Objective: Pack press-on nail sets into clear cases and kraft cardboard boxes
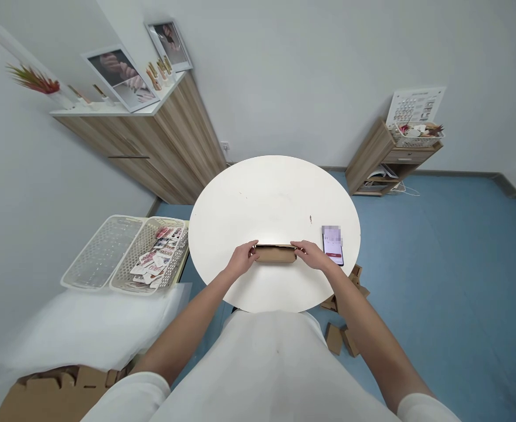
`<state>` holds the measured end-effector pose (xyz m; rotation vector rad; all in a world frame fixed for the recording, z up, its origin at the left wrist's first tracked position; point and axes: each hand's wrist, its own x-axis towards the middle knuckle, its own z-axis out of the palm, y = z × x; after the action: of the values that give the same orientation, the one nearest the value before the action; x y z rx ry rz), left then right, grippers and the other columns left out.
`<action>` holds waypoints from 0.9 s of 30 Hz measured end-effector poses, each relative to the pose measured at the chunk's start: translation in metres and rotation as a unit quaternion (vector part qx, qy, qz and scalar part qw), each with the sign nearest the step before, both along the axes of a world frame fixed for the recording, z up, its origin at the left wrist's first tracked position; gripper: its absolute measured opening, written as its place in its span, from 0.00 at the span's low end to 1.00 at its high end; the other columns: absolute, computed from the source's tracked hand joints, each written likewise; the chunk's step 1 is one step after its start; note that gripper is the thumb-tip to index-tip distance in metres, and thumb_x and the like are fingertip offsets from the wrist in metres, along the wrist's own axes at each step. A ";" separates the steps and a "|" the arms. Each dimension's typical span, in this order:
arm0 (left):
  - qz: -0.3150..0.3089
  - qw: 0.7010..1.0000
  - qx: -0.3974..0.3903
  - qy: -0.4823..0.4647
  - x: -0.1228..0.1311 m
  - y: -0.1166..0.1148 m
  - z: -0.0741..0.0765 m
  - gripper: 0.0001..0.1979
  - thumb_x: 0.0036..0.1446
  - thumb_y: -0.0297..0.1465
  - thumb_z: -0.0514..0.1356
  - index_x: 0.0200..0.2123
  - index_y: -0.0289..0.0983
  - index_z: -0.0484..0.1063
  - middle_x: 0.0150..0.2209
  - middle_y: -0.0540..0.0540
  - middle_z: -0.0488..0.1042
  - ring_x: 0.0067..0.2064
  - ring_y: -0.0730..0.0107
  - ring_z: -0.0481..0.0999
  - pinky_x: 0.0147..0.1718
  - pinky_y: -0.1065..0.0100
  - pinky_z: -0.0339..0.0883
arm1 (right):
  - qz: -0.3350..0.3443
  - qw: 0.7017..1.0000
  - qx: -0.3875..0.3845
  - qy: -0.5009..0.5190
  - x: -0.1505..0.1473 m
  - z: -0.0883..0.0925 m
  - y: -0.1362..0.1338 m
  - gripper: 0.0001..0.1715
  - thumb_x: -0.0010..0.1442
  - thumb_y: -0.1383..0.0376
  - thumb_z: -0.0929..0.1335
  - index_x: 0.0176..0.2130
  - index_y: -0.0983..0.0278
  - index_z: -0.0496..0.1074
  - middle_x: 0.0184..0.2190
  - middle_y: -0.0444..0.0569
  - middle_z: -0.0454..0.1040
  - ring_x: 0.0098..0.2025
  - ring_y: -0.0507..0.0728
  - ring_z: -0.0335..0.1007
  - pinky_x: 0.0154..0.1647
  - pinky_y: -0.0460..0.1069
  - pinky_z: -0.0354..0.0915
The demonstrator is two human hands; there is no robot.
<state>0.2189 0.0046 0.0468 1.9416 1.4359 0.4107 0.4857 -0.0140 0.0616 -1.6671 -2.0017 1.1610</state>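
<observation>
A small brown cardboard box (275, 255) rests on the round white table (271, 199), in front of my body. Its top edge shows a dark gap below the lid flap. At the box's left end, my left hand (244, 258) grips the corner with bent fingers. My right hand (308, 254) holds the opposite end in the same way. The inside of the box is hidden. To the right of my right hand lies a phone (332, 246) with its screen lit.
White baskets (121, 223), one with printed cards (159, 258), stand left of the table. Cardboard boxes (335, 339) lie on the blue floor at right. Flat cardboard (51, 395) is at lower left. A wooden cabinet (187, 140) and a small shelf unit (370, 152) stand behind.
</observation>
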 end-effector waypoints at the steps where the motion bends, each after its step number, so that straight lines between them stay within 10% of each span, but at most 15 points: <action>1: -0.007 1.000 -0.008 -0.003 -0.002 0.001 0.000 0.22 0.51 0.31 0.53 0.51 0.40 0.62 0.32 0.49 0.70 0.30 0.71 0.69 0.34 0.67 0.64 | 0.010 1.000 0.009 -0.009 0.001 0.001 0.000 0.23 0.58 0.66 0.58 0.53 0.61 0.63 0.41 0.51 0.70 0.41 0.55 0.66 0.45 0.50 0.59; 11: -0.070 0.996 0.000 0.054 -0.007 0.005 0.006 0.20 0.51 0.31 0.53 0.49 0.40 0.65 0.32 0.47 0.68 0.33 0.68 0.68 0.35 0.66 0.63 | 0.034 0.989 0.080 -0.117 -0.003 0.010 -0.002 0.17 0.58 0.69 0.59 0.44 0.60 0.69 0.33 0.50 0.69 0.37 0.55 0.66 0.35 0.46 0.59; 18: -0.120 0.989 0.037 0.076 -0.007 -0.006 0.011 0.20 0.55 0.34 0.49 0.52 0.41 0.61 0.38 0.45 0.65 0.30 0.70 0.67 0.33 0.66 0.63 | -0.041 0.979 0.161 -0.114 -0.014 -0.018 -0.031 0.20 0.60 0.68 0.55 0.50 0.61 0.64 0.40 0.52 0.67 0.39 0.55 0.66 0.36 0.49 0.62; 27: 0.073 0.996 -0.045 -0.006 0.005 -0.020 -0.008 0.29 0.54 0.44 0.51 0.57 0.41 0.52 0.43 0.43 0.66 0.33 0.71 0.70 0.36 0.68 0.64 | -0.251 0.962 0.058 0.088 -0.027 -0.033 -0.041 0.23 0.53 0.55 0.62 0.48 0.60 0.65 0.48 0.53 0.64 0.41 0.57 0.67 0.40 0.53 0.65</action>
<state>0.2240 -0.0158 0.0389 1.7669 1.5683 0.4161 0.4584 -0.0553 0.0287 -1.7940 -1.3926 0.9440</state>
